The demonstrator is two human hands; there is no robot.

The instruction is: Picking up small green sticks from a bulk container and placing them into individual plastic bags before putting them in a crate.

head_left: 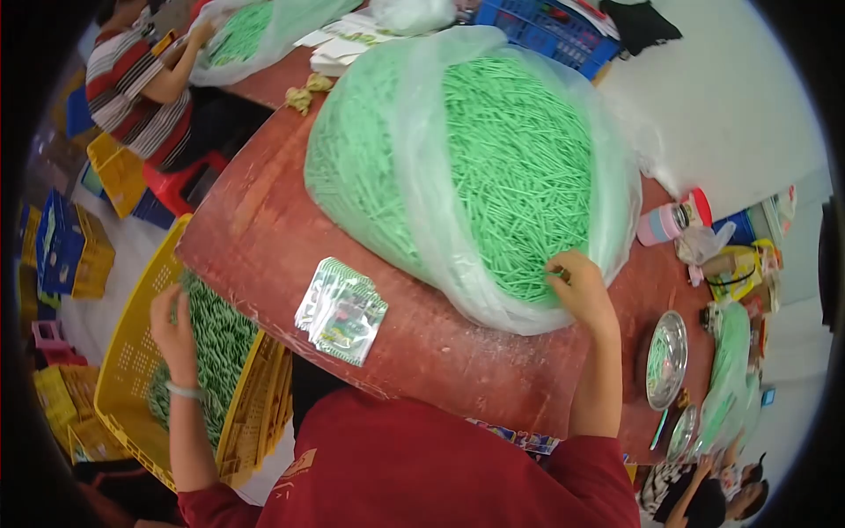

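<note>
A large clear plastic bag [422, 165] full of thin green sticks [521, 171] lies open on the red table [462, 350]. My right hand [573, 284] is at the bag's near right edge, its fingertips against the sticks; whether it pinches any is unclear. My left hand [173, 323], with a pale band at the wrist, is over a yellow plastic crate [132, 336] left of the table, fingers curled and slightly apart. Many green packets [218, 343] fill that crate. A fanned stack of printed green and silver packets [342, 310] lies on the table between my hands.
A steel bowl [665, 360] with some sticks and a pink bottle [662, 224] stand at the right. A blue crate [548, 33] is beyond the bag. A co-worker in a striped shirt [138, 86] sits at upper left; other people are at lower right. More crates stand left.
</note>
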